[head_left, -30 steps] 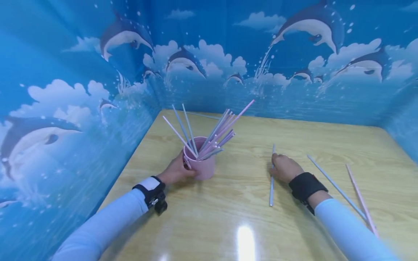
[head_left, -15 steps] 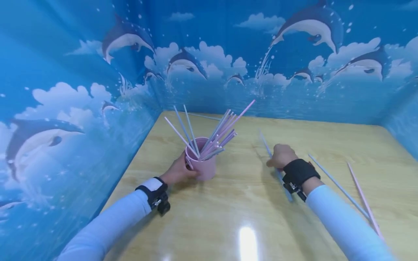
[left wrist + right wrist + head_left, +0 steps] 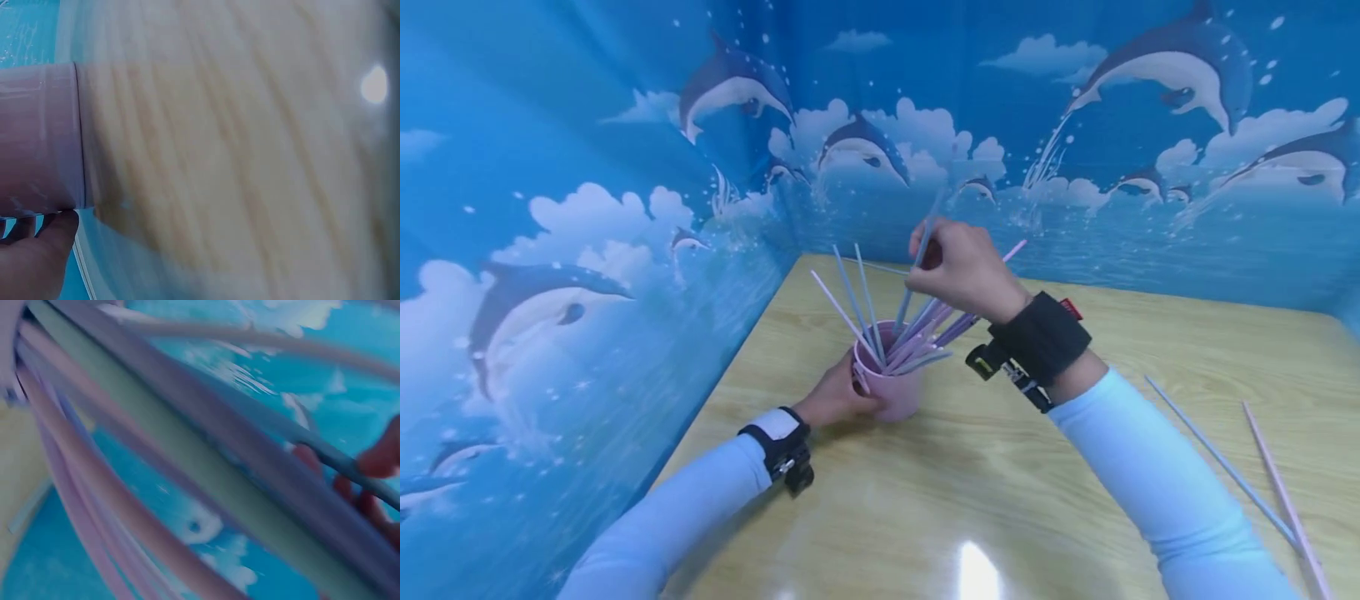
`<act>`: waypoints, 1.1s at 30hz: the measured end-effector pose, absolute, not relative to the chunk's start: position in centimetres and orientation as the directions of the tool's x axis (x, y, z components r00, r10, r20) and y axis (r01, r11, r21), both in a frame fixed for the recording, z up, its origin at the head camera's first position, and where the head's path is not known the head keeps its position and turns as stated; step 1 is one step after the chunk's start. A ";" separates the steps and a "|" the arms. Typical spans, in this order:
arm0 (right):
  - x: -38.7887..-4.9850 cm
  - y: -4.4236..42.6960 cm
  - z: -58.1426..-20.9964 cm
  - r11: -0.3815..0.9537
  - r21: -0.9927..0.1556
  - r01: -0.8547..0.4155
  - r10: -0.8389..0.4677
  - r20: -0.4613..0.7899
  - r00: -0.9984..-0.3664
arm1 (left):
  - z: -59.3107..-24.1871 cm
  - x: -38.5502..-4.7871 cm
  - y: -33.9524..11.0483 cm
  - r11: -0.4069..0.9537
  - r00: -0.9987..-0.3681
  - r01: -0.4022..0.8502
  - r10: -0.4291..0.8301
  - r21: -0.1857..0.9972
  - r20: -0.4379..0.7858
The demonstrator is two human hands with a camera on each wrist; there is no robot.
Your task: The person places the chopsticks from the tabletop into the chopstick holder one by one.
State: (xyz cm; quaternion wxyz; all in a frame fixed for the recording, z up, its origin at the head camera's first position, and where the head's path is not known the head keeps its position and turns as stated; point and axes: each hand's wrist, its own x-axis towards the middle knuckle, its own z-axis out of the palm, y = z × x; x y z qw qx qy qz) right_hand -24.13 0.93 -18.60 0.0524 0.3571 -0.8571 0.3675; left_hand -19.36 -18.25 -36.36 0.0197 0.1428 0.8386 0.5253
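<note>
A pink cup point(image 3: 900, 398) stands upright on the table, bristling with thin pink, purple, blue and grey straws point(image 3: 917, 340). My left hand point(image 3: 838, 393) grips its left side; in the left wrist view the thumb point(image 3: 59, 234) lies against the cup's wall point(image 3: 40, 137). Over the cup, my right hand point(image 3: 962, 265) pinches a blue straw point(image 3: 925, 242) between thumb and fingers. That straw is steeply upright, its lower end among the others at the cup's mouth. In the right wrist view, fingers point(image 3: 381, 453) hold the blue straw point(image 3: 331, 456) behind several blurred straws.
On the right of the table point(image 3: 1037, 475) lie a loose blue straw point(image 3: 1221, 458) and a pink straw point(image 3: 1281, 492). Another thin straw point(image 3: 880, 267) lies near the back edge. A blue dolphin-printed curtain point(image 3: 625, 208) rises at the left and back.
My right hand has lifted the blue straw off the table, carried it left and turned it upright over the cup. The left hand keeps its grip; the view has shifted slightly right.
</note>
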 end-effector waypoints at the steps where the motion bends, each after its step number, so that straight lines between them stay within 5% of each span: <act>1: -24.4 0.5 -19.1 0.501 -0.577 -0.645 -0.587 0.321 -0.743 | -36.3 -19.4 -18.3 0.417 -0.959 0.219 0.259 0.882 0.115; 11: -25.0 4.8 -20.4 0.553 -0.577 -0.601 -0.388 0.460 -0.798 | -39.1 -20.7 -18.8 0.422 -0.962 0.188 0.263 0.887 0.079; 21: -25.5 3.2 -20.2 0.471 -0.635 -0.613 -0.396 0.469 -0.789 | -37.8 -20.3 -18.4 0.428 -0.967 0.157 0.250 0.890 0.050; 26: -26.2 1.3 -19.5 0.538 -0.532 -0.654 -0.460 0.465 -0.757 | -37.5 -19.8 -17.9 0.473 -0.983 0.063 0.182 0.879 -0.027; 33: -26.6 2.7 -19.8 0.517 -0.531 -0.671 -0.363 0.574 -0.734 | -37.3 -19.8 -18.2 0.449 -0.984 0.073 0.178 0.891 -0.010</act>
